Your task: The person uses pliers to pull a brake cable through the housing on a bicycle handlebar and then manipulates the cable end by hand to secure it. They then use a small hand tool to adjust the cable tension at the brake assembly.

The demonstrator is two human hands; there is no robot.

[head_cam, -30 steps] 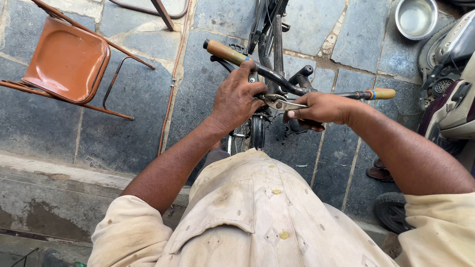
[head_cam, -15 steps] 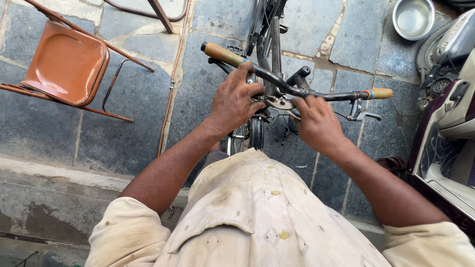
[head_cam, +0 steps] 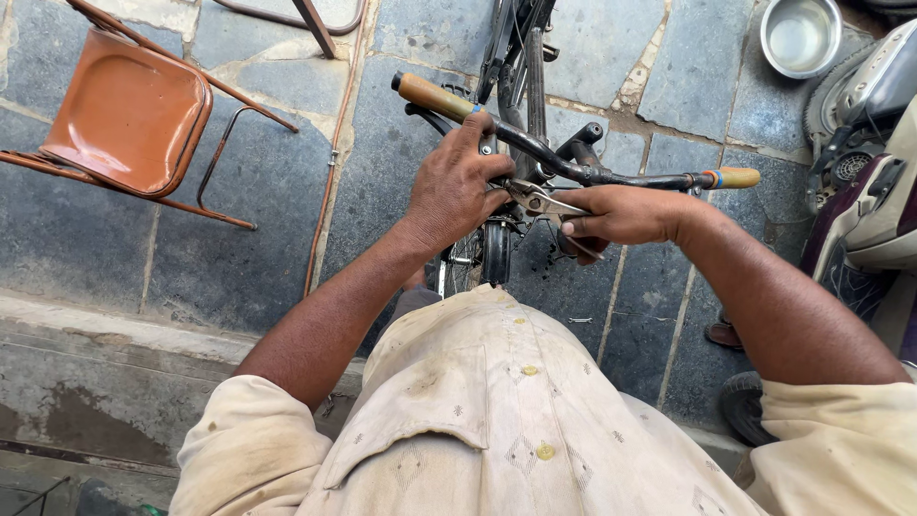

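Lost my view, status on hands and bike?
Left hand on the handlebar centre. Right hand gripping pliers there. Nothing blocking.

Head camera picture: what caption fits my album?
Left hand on bicycle handlebar, right hand gripping pliers.

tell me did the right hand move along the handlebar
Yes. The right hand slid inward from near the right grip toward the stem, next to the left hand.

Both my bare forearms reach forward, my left hand (head_cam: 457,191) curled in a loose grip, my right hand (head_cam: 621,215) clenched beside it, knuckles up.
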